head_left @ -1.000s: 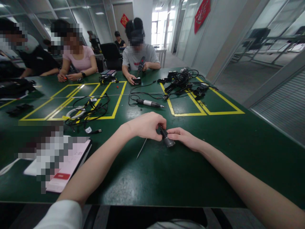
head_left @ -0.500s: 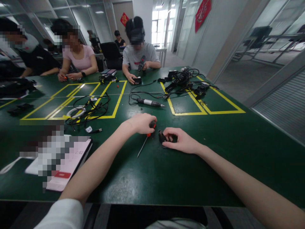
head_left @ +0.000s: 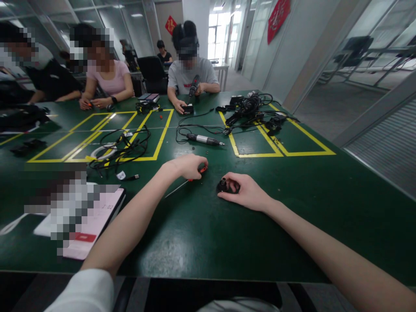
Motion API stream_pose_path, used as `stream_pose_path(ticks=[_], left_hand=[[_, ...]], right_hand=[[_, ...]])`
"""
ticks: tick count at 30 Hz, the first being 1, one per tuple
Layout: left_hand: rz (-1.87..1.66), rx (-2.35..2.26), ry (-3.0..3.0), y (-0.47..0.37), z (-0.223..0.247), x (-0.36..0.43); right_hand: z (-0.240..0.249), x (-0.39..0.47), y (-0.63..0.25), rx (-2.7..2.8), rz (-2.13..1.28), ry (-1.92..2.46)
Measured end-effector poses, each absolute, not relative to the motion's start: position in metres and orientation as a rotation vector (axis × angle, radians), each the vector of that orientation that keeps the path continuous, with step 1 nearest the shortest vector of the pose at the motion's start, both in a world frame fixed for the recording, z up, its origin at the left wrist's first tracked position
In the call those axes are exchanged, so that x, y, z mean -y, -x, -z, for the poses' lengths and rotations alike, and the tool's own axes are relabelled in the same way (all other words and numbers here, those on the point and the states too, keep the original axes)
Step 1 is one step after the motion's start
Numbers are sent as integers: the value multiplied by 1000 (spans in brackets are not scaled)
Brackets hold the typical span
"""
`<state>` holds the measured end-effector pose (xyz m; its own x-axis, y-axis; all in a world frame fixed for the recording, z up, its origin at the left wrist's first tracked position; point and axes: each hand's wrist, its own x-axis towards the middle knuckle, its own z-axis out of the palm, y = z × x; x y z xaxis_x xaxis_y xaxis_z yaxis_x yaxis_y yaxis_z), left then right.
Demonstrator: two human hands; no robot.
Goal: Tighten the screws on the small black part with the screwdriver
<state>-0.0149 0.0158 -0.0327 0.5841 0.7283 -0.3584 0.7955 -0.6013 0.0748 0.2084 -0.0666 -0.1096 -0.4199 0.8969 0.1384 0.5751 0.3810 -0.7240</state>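
Observation:
My left hand (head_left: pixel 191 167) is closed around the red and black handle of a screwdriver (head_left: pixel 176 189), whose thin metal shaft slants down to the left, low over the green table. To its right, my right hand (head_left: pixel 242 190) grips a small black part (head_left: pixel 222 186) with a short round stub pointing up. The fingers curl round this part and hide some of it, so its kind does not show. A gap of bare tabletop lies between the two hands. Beyond them rests a silver and black pen-shaped electric screwdriver (head_left: pixel 204 139) with a cord.
A heap of black cables and adapters (head_left: pixel 251 108) lies at the back right, more cables (head_left: pixel 125 145) at the left. A pink notebook (head_left: pixel 97 221) is by my left forearm. Yellow tape (head_left: pixel 256 154) marks the table. Across it, a co-worker holds a power drill (head_left: pixel 194 86).
My left hand has shifted slightly left, and the screwdriver has swung to a flatter slant. The black part in my right hand has turned so its stub points more upward.

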Motion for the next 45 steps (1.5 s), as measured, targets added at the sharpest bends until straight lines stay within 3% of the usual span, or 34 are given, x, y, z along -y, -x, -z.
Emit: stream_pose_path(ticks=[8, 19, 45], left_hand=[[177, -1253, -2511, 28, 16, -23], [-836, -824, -2232, 22, -14, 7], [-1022, -554, -2335, 9, -6, 16]], right_hand=[[110, 64, -217, 2211, -826, 1086], [117, 65, -210, 2137, -771, 1191], [119, 67, -208, 2111, -680, 1234]])
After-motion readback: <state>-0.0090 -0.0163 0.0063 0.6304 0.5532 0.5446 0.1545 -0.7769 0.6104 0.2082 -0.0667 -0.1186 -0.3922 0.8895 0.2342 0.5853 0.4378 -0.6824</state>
